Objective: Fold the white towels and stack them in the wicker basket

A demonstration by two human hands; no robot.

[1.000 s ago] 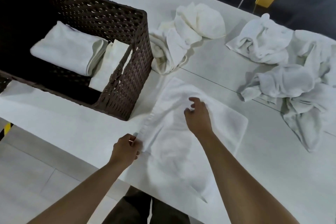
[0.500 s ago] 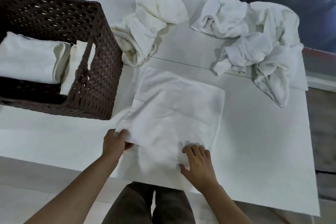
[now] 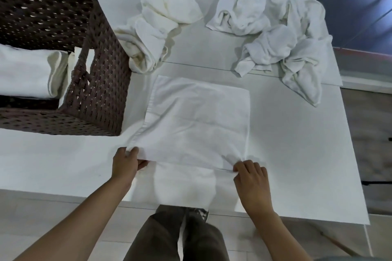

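Flat white cotton towel (image 3: 197, 121) pinched at near corners, left hand (image 3: 125, 162) and right hand (image 3: 250, 176) both closed on it. Risk: uneven pull, skewed fold.

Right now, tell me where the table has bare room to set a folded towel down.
Bare: right of the flat towel to the table edge. Crowded: crumpled towels at back, basket on the left.
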